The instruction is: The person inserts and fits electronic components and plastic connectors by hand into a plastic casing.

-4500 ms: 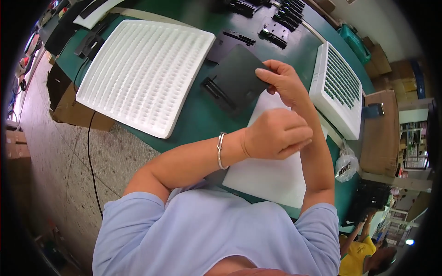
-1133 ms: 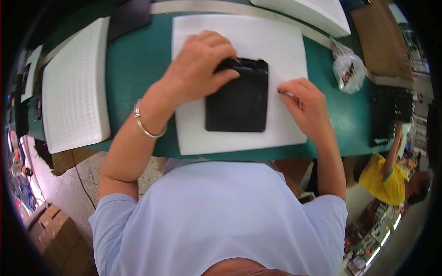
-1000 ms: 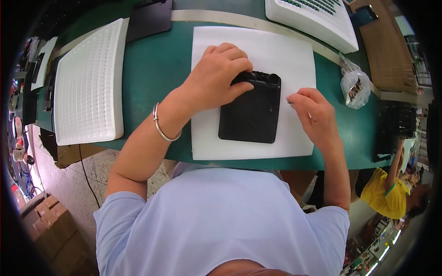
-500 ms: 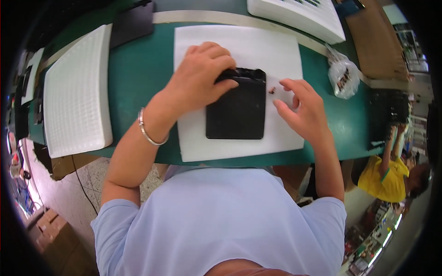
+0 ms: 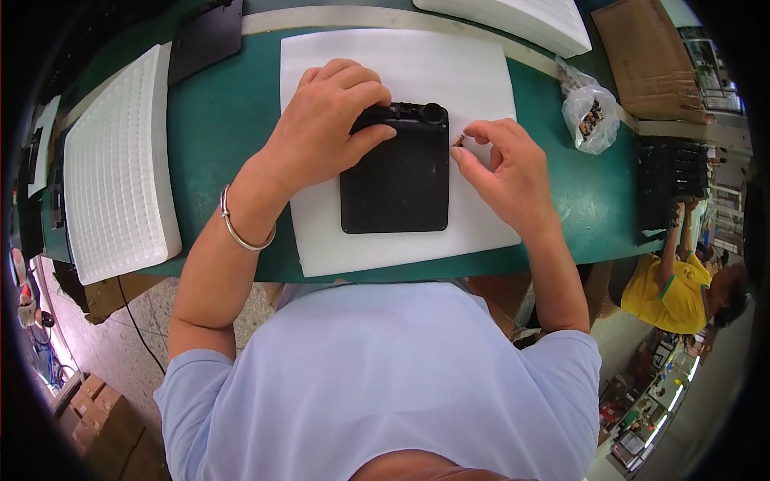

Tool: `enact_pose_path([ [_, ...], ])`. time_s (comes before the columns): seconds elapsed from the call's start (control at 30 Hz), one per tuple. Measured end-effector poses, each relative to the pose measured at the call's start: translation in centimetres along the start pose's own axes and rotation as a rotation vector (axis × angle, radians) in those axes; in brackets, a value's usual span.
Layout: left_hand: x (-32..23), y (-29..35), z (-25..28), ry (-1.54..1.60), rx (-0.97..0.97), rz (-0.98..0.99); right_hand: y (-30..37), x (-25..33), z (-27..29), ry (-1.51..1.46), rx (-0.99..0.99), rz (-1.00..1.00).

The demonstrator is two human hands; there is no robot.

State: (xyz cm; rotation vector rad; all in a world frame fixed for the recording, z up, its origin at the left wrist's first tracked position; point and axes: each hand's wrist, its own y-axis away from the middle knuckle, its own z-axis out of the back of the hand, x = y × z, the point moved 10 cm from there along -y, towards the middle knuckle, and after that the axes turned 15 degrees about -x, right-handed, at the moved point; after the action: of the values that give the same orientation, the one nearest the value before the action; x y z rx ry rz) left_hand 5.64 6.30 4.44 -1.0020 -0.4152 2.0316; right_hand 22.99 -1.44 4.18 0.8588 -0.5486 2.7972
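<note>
A flat black rectangular casing [image 5: 395, 180] with a raised, rounded bar [image 5: 409, 113] along its far edge lies on a white foam sheet [image 5: 321, 240]. My left hand [image 5: 333, 116] is closed over the far left corner of the casing, thumb on the near side of the bar and fingers behind it, partly hidden. Just right of the casing, my right hand [image 5: 505, 164] has a small copper-coloured part [image 5: 459, 141] between thumb and index fingertips. The part is too small to name its kind.
A white ribbed tray [image 5: 120, 172] stands at the left, with a black panel [image 5: 206, 44] beyond it. At the right lies a clear plastic bag [image 5: 592, 120] of small copper-coloured parts. Another white tray [image 5: 529, 20] and a cardboard piece [image 5: 650, 60] are at the back. Someone in yellow [image 5: 662, 293] is farther right.
My right thumb and index finger have closed in on the small copper-coloured part beside the casing. My left hand stays on the casing's corner. The whole view has shifted slightly.
</note>
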Motion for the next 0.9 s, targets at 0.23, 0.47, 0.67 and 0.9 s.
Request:
enact_pose_path([
  [0.23,0.1,0.1,-0.1,0.005,0.026,0.010,-0.1,0.0,-0.2,-0.019,0.004,0.006],
  [0.47,0.3,0.2,-0.3,-0.013,0.029,0.005,-0.1,-0.3,-0.1,-0.024,0.030,-0.021],
  [0.67,0.2,0.2,0.0,-0.017,-0.026,-0.029,-0.2,-0.9,-0.2,-0.114,0.046,-0.057],
  [0.9,0.2,0.2,-0.1,-0.018,-0.019,-0.019,-0.1,-0.7,-0.2,-0.115,0.038,-0.112],
])
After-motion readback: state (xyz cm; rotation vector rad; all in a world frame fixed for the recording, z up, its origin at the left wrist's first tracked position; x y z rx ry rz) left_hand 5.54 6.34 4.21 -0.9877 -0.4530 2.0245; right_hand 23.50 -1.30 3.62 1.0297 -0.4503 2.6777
